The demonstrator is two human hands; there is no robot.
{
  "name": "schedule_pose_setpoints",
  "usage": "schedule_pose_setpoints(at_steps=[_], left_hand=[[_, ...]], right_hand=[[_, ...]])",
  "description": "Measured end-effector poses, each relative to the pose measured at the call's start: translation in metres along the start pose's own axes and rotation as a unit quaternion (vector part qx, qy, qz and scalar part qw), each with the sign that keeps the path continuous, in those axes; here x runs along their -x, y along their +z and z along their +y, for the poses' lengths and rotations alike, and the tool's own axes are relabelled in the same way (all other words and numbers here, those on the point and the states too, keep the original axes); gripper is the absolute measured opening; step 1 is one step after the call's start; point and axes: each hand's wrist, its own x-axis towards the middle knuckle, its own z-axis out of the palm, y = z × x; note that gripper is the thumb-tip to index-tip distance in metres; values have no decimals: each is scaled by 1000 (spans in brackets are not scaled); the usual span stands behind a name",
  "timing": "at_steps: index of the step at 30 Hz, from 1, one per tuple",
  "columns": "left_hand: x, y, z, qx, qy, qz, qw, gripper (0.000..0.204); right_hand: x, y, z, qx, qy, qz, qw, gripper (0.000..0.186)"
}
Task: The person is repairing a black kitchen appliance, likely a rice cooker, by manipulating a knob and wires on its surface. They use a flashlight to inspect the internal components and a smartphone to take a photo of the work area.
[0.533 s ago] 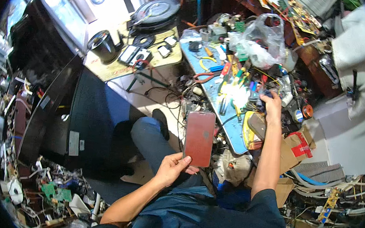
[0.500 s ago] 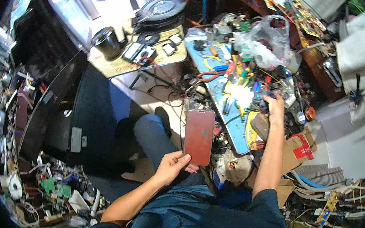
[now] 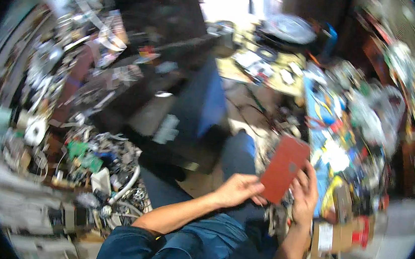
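Note:
A flat, reddish-brown phone case (image 3: 285,169) is tilted in front of my lap, its top leaning to the right. A dark oval mark shows on its face; whether a phone is inside, I cannot tell. My left hand (image 3: 239,189) pinches its lower left corner, thumb on top. At the right edge, my right hand (image 3: 305,193) has its curled fingers against the case. The picture is smeared by motion, so fine details of both grips are lost.
Right of my hands stands a blue-topped bench (image 3: 316,108) crowded with tools, parts and a clear plastic bag (image 3: 378,117). A cardboard box (image 3: 340,237) sits near my right forearm. Dark panels (image 3: 188,122) stand ahead left. Loose scrap and green circuit boards (image 3: 83,156) cover the left side.
My right hand has left the cluttered bench and come to the phone case's right edge. The case has tilted rightward. The whole view has swung left.

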Motion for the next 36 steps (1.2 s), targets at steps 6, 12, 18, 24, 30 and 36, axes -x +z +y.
schedule_pose_setpoints(at_steps=[6,12,18,24,30,36], left_hand=[[17,-30,14,25,-1,-141,990,44],[55,-18,44,-407,162,105,893,109],[62,-20,30,-390,157,106,901,122],[69,-29,24,-38,148,-56,987,86],[60,-28,2,43,176,-86,980,83],[37,3,16,258,116,-21,959,53]], right_hand=[[0,14,39,-158,-22,-50,986,68],[10,60,36,42,-73,-39,996,61],[21,87,28,185,-92,-24,978,77],[4,93,39,-187,-32,109,976,64],[1,85,14,-261,-16,96,960,65],[15,86,36,-192,-35,56,979,65]])
